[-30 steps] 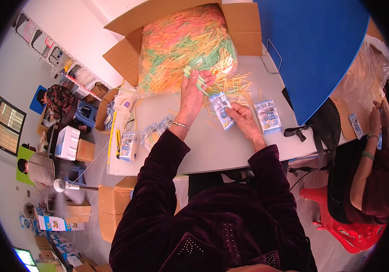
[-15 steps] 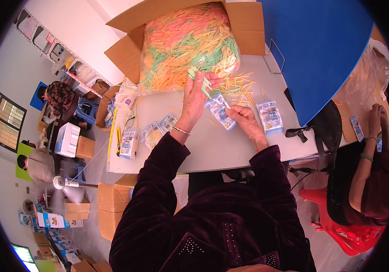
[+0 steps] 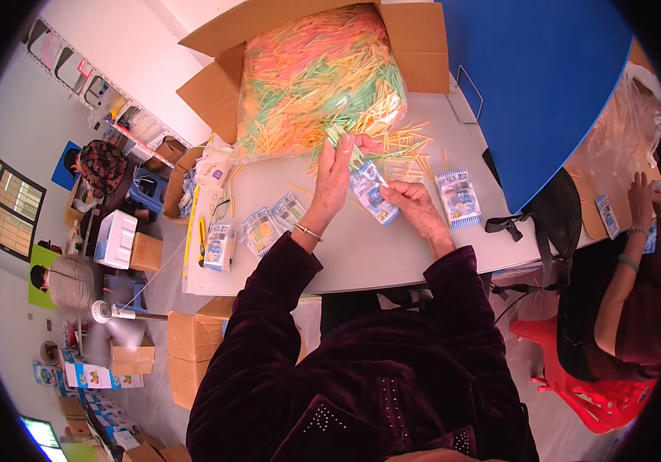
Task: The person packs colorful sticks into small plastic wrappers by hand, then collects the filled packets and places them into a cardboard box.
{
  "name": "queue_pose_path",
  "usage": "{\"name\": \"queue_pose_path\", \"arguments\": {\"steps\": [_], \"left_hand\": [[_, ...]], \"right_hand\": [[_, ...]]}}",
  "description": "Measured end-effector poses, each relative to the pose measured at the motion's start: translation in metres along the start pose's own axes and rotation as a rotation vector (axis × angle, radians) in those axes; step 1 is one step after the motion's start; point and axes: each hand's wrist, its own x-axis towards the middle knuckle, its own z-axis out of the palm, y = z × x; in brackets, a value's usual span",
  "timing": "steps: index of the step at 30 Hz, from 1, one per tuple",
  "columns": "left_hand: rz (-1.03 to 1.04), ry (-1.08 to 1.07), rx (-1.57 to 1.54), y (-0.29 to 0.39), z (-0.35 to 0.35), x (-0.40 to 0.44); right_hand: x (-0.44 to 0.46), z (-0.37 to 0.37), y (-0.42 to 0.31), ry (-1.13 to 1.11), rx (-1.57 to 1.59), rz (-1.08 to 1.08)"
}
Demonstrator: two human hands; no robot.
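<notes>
My left hand [image 3: 334, 175] is closed around a small bunch of thin green sticks [image 3: 335, 135], whose ends poke out above the thumb. The lower ends of the bunch meet the top of a blue-and-white printed packet [image 3: 371, 194]; I cannot tell whether they are inside it. My right hand [image 3: 419, 209] pinches that packet by its right edge. Beyond both hands, a clear bag of pink, orange, yellow and green sticks [image 3: 315, 73] fills an open cardboard box [image 3: 417, 50]. Loose yellowish sticks [image 3: 411, 142] lie on the table at its front right.
One packet [image 3: 459, 199] lies right of my hands, several packets [image 3: 267, 225] to the left. A yellow cutter [image 3: 202, 235] lies near the table's [image 3: 330, 262] left edge. A blue panel [image 3: 538, 92] stands at right; beyond it a co-worker's hands [image 3: 640, 202] are at work.
My left hand and the green sticks have shifted slightly right and down, closer over the packet. The right hand has hardly moved. The co-worker's hands at the right have changed position.
</notes>
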Motion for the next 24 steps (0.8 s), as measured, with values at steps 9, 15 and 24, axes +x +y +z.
{"name": "queue_pose_path", "arguments": {"steps": [9,15,24], "left_hand": [[0.017,0.035,0.043,0.002,0.002,-0.016],[-0.04,0.026,0.048,-0.001,0.0,-0.024],[-0.101,-0.039,0.131,0.005,0.0,-0.027]], "right_hand": [[0.002,-0.003,0.004,0.006,-0.035,-0.034],[-0.003,0.002,-0.003,-0.003,-0.053,-0.023],[-0.004,0.004,-0.004,0.003,-0.072,-0.054]]}}
